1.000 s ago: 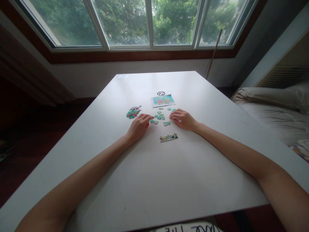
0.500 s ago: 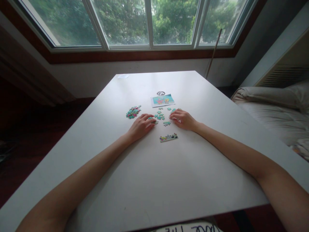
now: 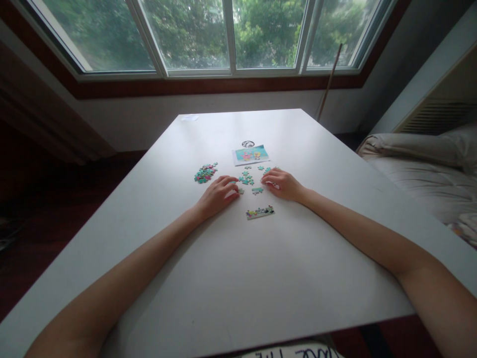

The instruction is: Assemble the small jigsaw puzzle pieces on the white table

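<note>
My left hand (image 3: 219, 192) rests on the table, its fingers apart and bent. A small pale green jigsaw piece (image 3: 241, 191) lies right at its fingertips; whether they touch it is too small to tell. Opposite it, my right hand (image 3: 283, 184) lies with curved, parted fingers beside some teal pieces (image 3: 267, 170), partly covering that spot. Between both hands are loose teal jigsaw pieces (image 3: 246, 180) and a small joined cluster (image 3: 257, 190). Closer to me lies an assembled puzzle strip (image 3: 260, 213), with a straight lower edge and colourful pattern.
A picture sheet (image 3: 251, 155) with cartoon figures lies beyond the pieces, and a dark ring-shaped item (image 3: 248, 143) behind it. Left of my left hand is a heap of mixed pieces (image 3: 205, 173). The white table (image 3: 238, 278) reaches toward a window; a padded couch (image 3: 410, 164) stands at right.
My left fingers have shifted slightly, now covering a teal piece that showed beneath them; the pale piece at their tips sits a little nearer me. My right hand has barely moved.
</note>
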Tool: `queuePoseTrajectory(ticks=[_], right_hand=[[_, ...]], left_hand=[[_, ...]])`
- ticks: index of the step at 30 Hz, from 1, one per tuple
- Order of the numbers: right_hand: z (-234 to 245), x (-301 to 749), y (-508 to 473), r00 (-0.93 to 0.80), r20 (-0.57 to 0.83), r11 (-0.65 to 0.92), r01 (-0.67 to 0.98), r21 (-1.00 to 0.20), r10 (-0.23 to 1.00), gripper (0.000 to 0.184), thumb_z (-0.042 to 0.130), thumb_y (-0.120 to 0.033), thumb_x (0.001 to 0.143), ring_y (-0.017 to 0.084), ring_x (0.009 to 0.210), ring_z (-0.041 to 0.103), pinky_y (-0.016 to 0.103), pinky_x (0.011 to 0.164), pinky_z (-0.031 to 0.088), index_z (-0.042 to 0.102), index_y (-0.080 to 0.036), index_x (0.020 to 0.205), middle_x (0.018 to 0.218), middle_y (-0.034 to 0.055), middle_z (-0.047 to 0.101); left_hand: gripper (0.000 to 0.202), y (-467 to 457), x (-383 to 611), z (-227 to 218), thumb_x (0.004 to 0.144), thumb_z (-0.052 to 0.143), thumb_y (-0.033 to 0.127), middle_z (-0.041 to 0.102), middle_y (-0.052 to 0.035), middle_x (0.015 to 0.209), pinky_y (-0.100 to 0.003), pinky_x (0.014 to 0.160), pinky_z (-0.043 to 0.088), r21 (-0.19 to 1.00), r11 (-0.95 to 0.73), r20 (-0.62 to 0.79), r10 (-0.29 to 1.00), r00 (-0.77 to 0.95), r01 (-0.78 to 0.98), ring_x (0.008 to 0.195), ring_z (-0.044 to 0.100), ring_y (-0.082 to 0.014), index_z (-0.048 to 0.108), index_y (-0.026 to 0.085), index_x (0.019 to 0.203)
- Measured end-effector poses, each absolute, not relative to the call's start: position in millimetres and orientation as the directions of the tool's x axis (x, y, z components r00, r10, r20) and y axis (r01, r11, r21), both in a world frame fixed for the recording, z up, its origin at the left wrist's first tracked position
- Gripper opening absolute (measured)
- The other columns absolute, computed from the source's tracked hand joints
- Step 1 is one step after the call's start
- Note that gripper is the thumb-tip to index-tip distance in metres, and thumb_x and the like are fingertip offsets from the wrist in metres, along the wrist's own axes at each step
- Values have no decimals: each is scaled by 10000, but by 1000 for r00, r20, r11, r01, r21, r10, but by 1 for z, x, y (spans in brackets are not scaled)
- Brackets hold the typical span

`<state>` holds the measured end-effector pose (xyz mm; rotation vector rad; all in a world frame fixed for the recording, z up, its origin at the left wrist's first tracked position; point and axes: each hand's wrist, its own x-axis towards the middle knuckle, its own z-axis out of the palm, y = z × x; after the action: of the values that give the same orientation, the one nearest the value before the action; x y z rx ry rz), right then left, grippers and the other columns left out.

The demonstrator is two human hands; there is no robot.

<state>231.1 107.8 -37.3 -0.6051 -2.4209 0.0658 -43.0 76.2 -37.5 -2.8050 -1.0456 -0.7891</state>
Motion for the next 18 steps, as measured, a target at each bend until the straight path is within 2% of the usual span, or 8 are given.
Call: queuePoseTrajectory(ticks=[8,18], right_hand=[[-38,232,108,-693,569,890,415,-187,443,166,496,-94,805,199,889,580,355,789,499,599,-199,883,902,65,661],[-38,231,108,-691,565,885,428,-183,451,156,482,-110,825,193,867,583,345,781,501,603,-197,873,890,64,666]], left_hand=[[133,69,-40,-31,884,500,209,631,-73,1099,-380,879,489,125,-840,518,509,687,528,1046,534,-204,612,192,814],[139,62,-37,-23,833,482,147,657,-59,1091,-382,902,484,169,-868,485,486,727,468,1056,552,-207,612,187,803]])
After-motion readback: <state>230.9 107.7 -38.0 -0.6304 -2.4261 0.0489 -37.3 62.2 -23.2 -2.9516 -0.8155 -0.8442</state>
